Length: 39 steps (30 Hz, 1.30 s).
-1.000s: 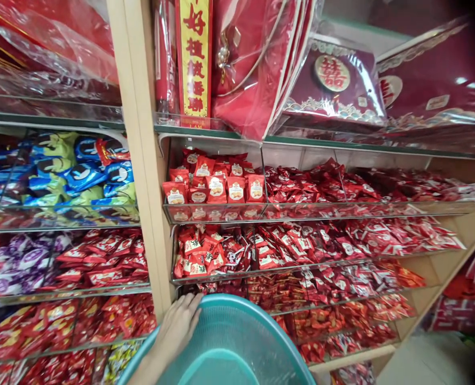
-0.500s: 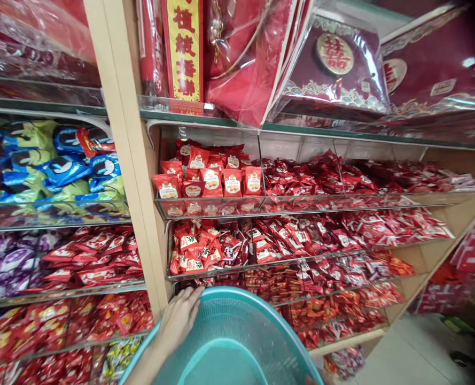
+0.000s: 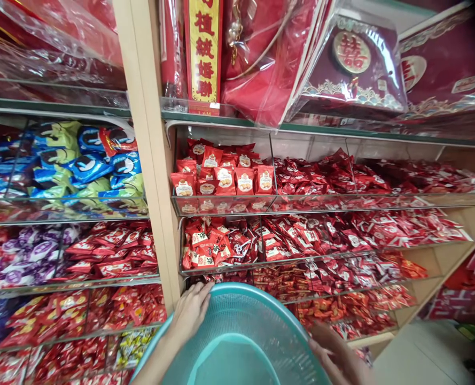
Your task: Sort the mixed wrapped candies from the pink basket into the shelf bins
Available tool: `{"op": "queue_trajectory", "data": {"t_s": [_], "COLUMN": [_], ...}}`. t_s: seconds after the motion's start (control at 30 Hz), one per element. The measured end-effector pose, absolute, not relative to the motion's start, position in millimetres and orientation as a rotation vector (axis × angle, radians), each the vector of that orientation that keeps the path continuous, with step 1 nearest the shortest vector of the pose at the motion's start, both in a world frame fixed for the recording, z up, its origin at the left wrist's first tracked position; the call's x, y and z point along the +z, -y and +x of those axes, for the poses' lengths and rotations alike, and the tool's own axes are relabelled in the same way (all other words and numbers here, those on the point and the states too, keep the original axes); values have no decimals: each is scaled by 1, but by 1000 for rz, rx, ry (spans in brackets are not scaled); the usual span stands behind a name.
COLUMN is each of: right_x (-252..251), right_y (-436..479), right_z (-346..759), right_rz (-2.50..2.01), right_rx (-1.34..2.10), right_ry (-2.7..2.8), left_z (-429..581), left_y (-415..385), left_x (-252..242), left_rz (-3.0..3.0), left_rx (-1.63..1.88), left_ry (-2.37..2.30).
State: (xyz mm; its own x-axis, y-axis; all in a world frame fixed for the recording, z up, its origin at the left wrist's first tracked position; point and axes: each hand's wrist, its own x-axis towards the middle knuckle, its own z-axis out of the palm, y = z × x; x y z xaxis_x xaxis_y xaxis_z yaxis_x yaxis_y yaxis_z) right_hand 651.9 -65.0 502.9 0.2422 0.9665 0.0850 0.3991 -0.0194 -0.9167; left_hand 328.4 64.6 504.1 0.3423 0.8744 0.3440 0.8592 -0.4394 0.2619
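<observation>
A teal plastic basket (image 3: 237,321) with perforated walls is in front of me at the bottom of the view, with nothing visible on its floor. My left hand (image 3: 193,310) is closed over its left rim, fingers hooked across the edge. At the right rim is my right hand (image 3: 337,355), smeared by motion; its fingers are near or against the basket's edge, and their grip is unclear. Just beyond the basket, small red snack packets (image 3: 207,243) with white labels fill a shelf compartment. Red cookie packets (image 3: 225,181) stand upright one shelf higher.
A wooden upright (image 3: 153,160) divides the shelving. Left of it lie blue and green packets (image 3: 88,163) and purple-wrapped sweets (image 3: 34,256). Clear shelf lips (image 3: 321,203) front the compartments. Above are red gift bags (image 3: 261,64) and a purple box (image 3: 353,69). Floor tiles (image 3: 417,353) show lower right.
The shelves have shifted right in view as my head turned slightly left. My right hand has come up into view beside the basket's right rim. The left hand keeps its hold.
</observation>
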Motion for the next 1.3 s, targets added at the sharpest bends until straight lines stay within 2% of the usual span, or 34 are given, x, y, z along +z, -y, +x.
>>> {"op": "queue_trajectory", "data": {"t_s": [0.23, 0.4, 0.5, 0.7, 0.93, 1.3], "right_x": [600, 629, 636, 639, 636, 620], "right_y": [-7, -62, -77, -86, -84, -93], "right_z": [576, 532, 525, 526, 526, 527], "right_rz": [-1334, -1416, -1416, -1398, -1517, -1305], "right_rx": [304, -86, -204, -212, -254, 99], "right_ry": [1787, 1989, 2179, 2344, 2284, 2134], "left_z": [327, 324, 323, 323, 323, 323], "left_y": [-63, -63, -63, -63, -62, -61], "left_x": [507, 508, 507, 505, 506, 505], "left_rz": [2549, 2553, 2557, 2550, 2544, 2534], "left_rx": [663, 641, 638, 659, 691, 717], "left_ry": [-1609, -1594, -1598, -1589, -1569, -1582]}}
